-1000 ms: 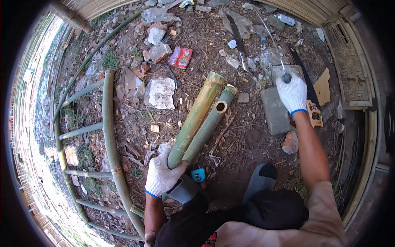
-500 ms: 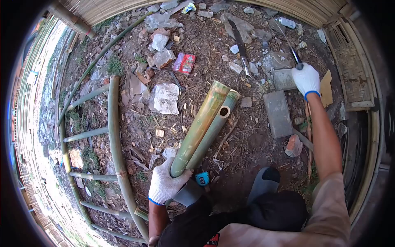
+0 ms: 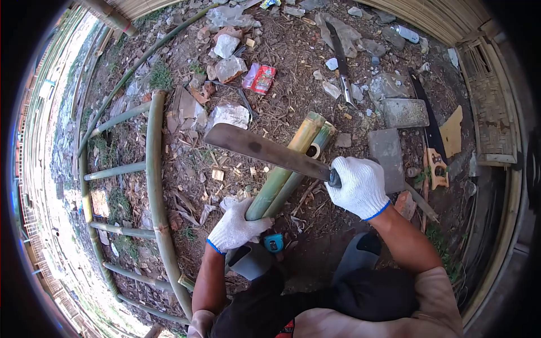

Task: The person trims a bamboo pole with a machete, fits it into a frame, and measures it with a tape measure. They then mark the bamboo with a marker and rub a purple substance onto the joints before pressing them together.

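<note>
My right hand [image 3: 360, 187], in a white knit glove, is closed round the handle of a machete [image 3: 248, 145]. Its broad, dark-stained blade points left and overlaps two bamboo pieces from above in this view. My left hand [image 3: 234, 228], gloved alike, grips the near end of these pieces. The thicker bamboo piece [image 3: 267, 197] is yellow-green and lies slanted away from me. Alongside it is a thinner green bamboo piece [image 3: 289, 192] with a round side hole near its far end. A blue tape measure [image 3: 274, 243] rests by my left hand.
A bamboo ladder [image 3: 155, 163] lies at left. On the right are grey blocks [image 3: 386, 155], a handsaw [image 3: 434, 135] with a wooden handle and a brick piece [image 3: 405, 205]. A long-bladed knife [image 3: 339, 62] lies farther off. Stones, wrappers and wood chips litter the dirt; woven walls border it.
My right hand has come from the far right to beside the bamboo, bringing the machete over it. My left hand still grips the bamboo, which has shifted slightly right.
</note>
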A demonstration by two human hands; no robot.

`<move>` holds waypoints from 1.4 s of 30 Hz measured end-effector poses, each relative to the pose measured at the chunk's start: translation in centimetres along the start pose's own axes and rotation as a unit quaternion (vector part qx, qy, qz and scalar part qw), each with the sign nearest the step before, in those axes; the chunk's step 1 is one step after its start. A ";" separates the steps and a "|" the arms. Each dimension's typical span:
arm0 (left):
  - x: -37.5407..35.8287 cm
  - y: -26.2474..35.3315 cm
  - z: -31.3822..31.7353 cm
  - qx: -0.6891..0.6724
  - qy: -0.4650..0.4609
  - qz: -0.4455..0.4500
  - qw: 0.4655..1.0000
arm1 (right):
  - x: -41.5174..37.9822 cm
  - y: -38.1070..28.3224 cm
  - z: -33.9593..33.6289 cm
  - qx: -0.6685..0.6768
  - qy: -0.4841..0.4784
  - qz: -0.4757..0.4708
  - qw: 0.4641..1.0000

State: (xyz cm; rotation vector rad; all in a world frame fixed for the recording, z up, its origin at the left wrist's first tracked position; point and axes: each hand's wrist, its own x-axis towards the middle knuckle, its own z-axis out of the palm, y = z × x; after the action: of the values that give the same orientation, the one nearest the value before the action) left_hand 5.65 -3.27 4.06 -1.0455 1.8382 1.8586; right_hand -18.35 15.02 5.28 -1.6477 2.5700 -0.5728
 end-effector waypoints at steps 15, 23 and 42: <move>-1.2 -0.6 2.4 0.203 0.228 0.068 0.950 | 0.7 6.9 -5.4 -0.027 0.144 0.274 0.950; -2.1 0.5 1.8 0.162 0.179 0.088 0.966 | 2.6 1.2 -0.6 -0.043 0.071 -0.102 0.991; -3.4 -0.1 2.1 0.128 0.160 0.045 0.978 | 7.1 13.4 -1.2 -0.057 0.050 0.365 0.928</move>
State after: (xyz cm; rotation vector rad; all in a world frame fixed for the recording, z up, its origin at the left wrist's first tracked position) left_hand 7.43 -0.33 6.10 -1.2378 2.2696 1.5119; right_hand -33.41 14.05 3.23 -0.5660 3.0324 -0.4471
